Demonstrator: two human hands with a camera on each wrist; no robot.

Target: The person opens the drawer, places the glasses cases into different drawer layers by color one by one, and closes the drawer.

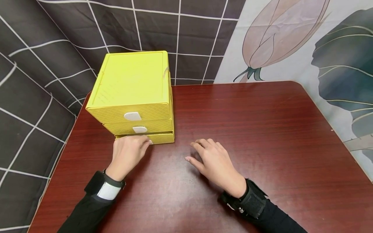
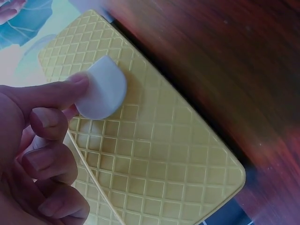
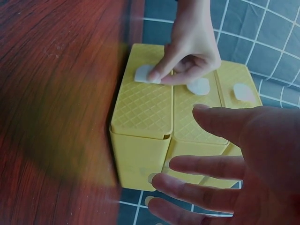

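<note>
A yellow three-drawer storage box [image 1: 131,81] with a diamond-patterned front stands at the left of the table. My left hand [image 1: 129,153] is at its lowest drawer [image 1: 163,138]. In the left wrist view, thumb and bent index finger pinch that drawer's white pull tab [image 2: 105,89], the other fingers curling beside it. Above the lowest drawer front runs a narrow dark gap. My right hand [image 1: 215,163] hovers over the table to the right of the box, fingers spread and slightly bent, holding nothing. The right wrist view shows the left hand's thumb on the tab.
Two more white tabs, a middle one [image 1: 140,129] and an upper one [image 1: 132,116], sit on the drawers above. Under everything lies a reddish-brown wooden table [image 1: 247,123]. Dark cloth with white grid lines [image 1: 157,32] hangs behind and left; a flower-printed cloth [image 1: 227,64] hangs at right.
</note>
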